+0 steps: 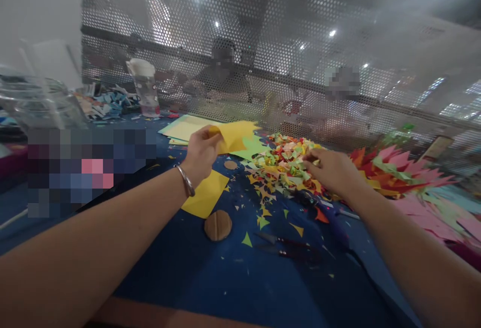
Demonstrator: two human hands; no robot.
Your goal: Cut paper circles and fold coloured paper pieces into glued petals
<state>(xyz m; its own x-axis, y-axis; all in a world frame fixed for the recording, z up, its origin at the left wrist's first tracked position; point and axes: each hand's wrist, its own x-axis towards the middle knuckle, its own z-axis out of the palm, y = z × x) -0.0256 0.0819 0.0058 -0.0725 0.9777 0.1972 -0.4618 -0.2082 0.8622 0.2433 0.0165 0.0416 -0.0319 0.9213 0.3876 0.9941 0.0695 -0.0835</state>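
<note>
My left hand (pixel 201 155), with a bracelet at its wrist, pinches a yellow paper piece (pixel 238 136) that has a jagged right edge. Beneath that hand a yellow paper sheet (pixel 208 195) lies on the blue table. Over the right side of a heap of coloured paper scraps (pixel 281 160) is my right hand (pixel 336 167), its thumb and fingers curled together. What they hold, if anything, is too small to make out. A round cardboard disc (pixel 218 225) lies nearer me, left of dark-handled thread snips (pixel 289 247).
Light paper sheets (pixel 184 128) lie behind my left hand. A lidded cup (pixel 146 87) and a glass jar (pixel 41 102) stand at left. Cut pink petals (pixel 417 212) and a blue-purple tool with a cord (pixel 338 225) lie at right. People sit beyond a perforated screen (pixel 176 42).
</note>
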